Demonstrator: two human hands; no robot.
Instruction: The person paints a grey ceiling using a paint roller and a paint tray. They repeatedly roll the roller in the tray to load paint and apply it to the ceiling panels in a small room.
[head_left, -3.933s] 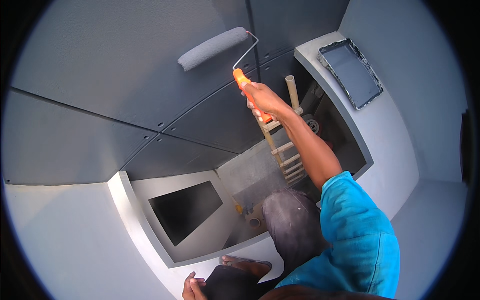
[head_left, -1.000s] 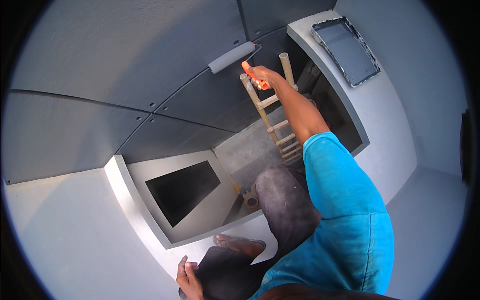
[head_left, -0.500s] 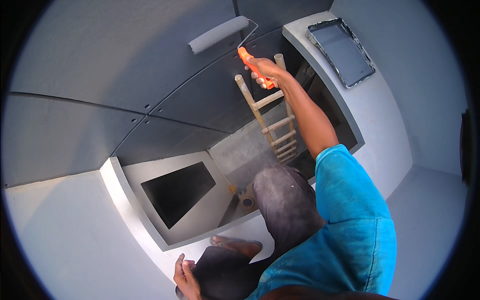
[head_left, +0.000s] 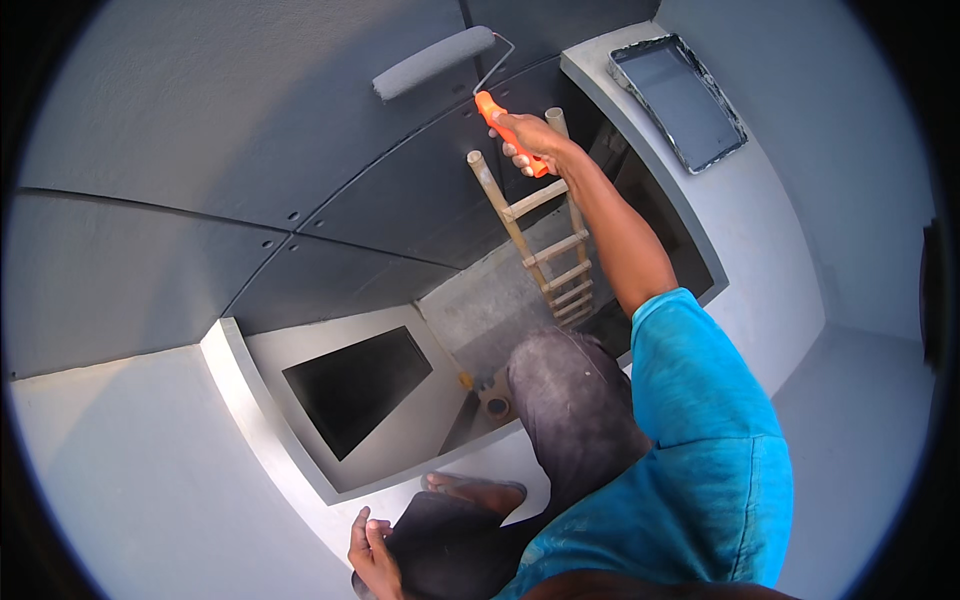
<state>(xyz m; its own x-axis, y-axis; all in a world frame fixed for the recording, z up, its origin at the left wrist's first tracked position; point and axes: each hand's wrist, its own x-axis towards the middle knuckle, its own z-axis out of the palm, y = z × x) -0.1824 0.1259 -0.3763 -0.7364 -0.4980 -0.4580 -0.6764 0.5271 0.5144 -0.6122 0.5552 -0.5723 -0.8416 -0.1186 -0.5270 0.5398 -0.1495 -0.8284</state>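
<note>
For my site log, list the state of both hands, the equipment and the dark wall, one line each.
Right hand: closed around the roller's orange handle.
Left hand: nothing visible in it, fingers loosely bent.
Paint roller: raised, sleeve coated grey; wall contact unclear.
Paint tray: lying on the pale ledge, grey paint inside, rim smeared.
Ladder: standing in the opening.
Dark wall: grey, seamed; wet or dry unclear.
</note>
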